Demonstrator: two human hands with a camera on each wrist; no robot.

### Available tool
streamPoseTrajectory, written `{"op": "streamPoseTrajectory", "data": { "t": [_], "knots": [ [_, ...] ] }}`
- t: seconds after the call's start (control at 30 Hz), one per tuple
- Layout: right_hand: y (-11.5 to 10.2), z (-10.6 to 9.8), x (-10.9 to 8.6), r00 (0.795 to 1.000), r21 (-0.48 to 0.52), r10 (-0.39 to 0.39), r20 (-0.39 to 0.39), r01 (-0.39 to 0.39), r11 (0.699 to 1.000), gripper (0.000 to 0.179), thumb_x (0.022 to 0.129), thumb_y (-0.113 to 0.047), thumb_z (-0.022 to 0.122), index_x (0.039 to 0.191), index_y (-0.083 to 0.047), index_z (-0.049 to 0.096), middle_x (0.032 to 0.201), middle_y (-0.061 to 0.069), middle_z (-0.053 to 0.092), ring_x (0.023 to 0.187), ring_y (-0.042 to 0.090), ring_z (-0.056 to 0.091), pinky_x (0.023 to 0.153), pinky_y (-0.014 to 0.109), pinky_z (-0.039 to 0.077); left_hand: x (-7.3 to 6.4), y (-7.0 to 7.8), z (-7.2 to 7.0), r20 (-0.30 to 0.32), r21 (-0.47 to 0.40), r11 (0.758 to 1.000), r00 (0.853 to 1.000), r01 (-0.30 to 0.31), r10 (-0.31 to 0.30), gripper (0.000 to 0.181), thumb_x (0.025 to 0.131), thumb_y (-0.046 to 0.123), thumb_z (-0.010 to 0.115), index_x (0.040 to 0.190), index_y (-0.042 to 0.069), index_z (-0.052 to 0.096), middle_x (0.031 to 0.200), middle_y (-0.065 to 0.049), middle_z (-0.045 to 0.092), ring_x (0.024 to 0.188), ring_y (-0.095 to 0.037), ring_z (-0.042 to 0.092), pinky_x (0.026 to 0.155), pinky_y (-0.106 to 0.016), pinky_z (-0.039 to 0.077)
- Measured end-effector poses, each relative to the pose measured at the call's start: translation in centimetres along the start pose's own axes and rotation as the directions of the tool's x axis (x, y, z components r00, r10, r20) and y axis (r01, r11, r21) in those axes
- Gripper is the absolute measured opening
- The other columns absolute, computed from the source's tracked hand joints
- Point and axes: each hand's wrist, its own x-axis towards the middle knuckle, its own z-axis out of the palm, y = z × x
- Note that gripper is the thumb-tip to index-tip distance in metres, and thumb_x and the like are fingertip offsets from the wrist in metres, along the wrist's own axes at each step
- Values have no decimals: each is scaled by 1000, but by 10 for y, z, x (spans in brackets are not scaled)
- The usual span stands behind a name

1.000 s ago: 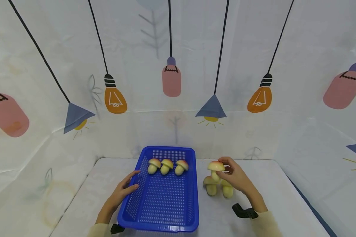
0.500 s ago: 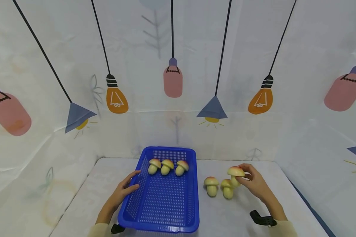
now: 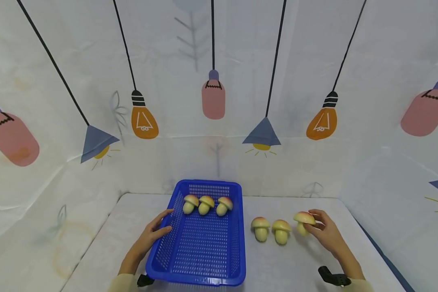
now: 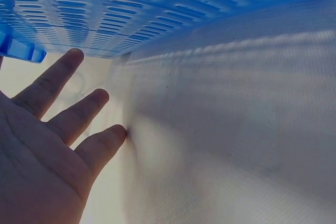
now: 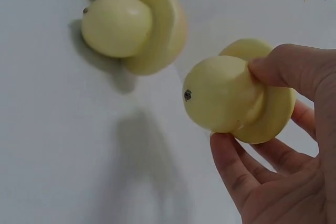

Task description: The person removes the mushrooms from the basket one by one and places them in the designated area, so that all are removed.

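Observation:
In the head view my right hand point(image 3: 327, 232) pinches a toy mushroom point(image 3: 303, 221) between thumb and fingers, at the right of the table. The right wrist view shows the thumb on one side of this mushroom's pale stem point(image 5: 218, 95) and the fingertips on the other. Two more mushrooms stand to its left, one nearer point(image 3: 281, 232) and one farther left point(image 3: 260, 229). My left hand point(image 3: 149, 237) rests on the left rim of a blue basket point(image 3: 242, 239). Its visible fingers point(image 4: 79, 116) are spread and fairly straight outside the basket wall.
Three mushrooms point(image 3: 206, 205) lie in a row at the basket's far end. The white table point(image 3: 306, 263) ends at a white sheet wall point(image 3: 168, 162) printed with hanging lamps. A black strap point(image 3: 333, 278) is on the right wrist.
My right hand has carried its mushroom rightward and down, from above the other two to the right of them. The left hand and basket stay in place.

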Motion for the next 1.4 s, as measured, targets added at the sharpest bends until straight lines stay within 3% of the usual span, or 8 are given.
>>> {"op": "streamPoseTrajectory", "data": {
  "t": [0.17, 0.43, 0.63, 1.4],
  "knots": [
    [12, 1, -3, 998, -17, 55, 1, -55, 998, 58, 93, -17, 76, 138, 5, 46, 132, 35, 56, 98, 6, 63, 75, 20, 53, 0, 0, 0, -6, 11, 1000, 1000, 7, -7, 59, 104, 20, 57, 159, 17, 37, 157, -30, 39, 128, -41, 55, 88, -31, 56],
    [32, 9, -6, 984, -40, 158, 86, -155, 987, 63, 95, -24, 75, 142, 4, 44, 138, 38, 51, 115, 45, 64, 75, 25, 56, 1, 0, 0, -11, 30, 999, 1000, 12, -11, 59, 104, 22, 57, 159, 18, 38, 162, -27, 33, 129, -41, 54, 89, -31, 56],
    [32, 14, -8, 980, -54, 181, 87, -177, 983, 63, 94, -28, 76, 141, 2, 46, 139, 38, 52, 119, 48, 62, 77, 27, 56, 0, 0, -1, -4, 25, 1000, 1000, 16, -16, 59, 104, 21, 57, 159, 18, 37, 157, -30, 39, 124, -38, 58, 87, -32, 57],
    [24, 26, -5, 977, -87, 189, 95, -181, 980, 68, 96, -34, 73, 146, 2, 43, 141, 39, 51, 123, 50, 60, 83, 36, 59, 0, 2, 0, 12, 6, 1000, 1000, -4, 4, 60, 105, 19, 56, 160, 16, 34, 154, -32, 41, 123, -38, 59, 87, -32, 58]
  ]
}}
